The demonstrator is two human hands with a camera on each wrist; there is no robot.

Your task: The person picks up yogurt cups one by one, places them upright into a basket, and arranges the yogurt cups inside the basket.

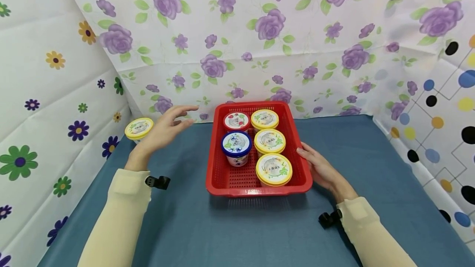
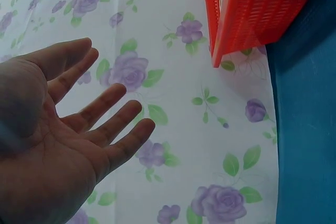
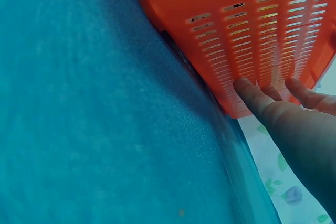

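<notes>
My left hand (image 1: pixel 165 129) is raised over the table, fingers apart, and holds nothing. A yellow-lidded ice cream cup (image 1: pixel 139 127) stands just left of it, partly hidden by the wrist. My right hand (image 1: pixel 320 168) grips the right side of a red plastic basket (image 1: pixel 259 191), a fingertip over the rim and other fingers against the slotted wall (image 3: pixel 252 45). In the basket, a red-lidded cup (image 1: pixel 236 121) and a blue-lidded cup (image 1: pixel 236 145) stand on the left. On the right, three yellow-lidded cups (image 1: pixel 269 141) form a column.
A blue cloth (image 1: pixel 185 226) covers the table. Behind it hangs a white curtain with purple roses (image 1: pixel 269 24). Patterned cloth walls rise at the left (image 1: pixel 55 94) and right (image 1: pixel 438 143). The basket stands close to the back curtain.
</notes>
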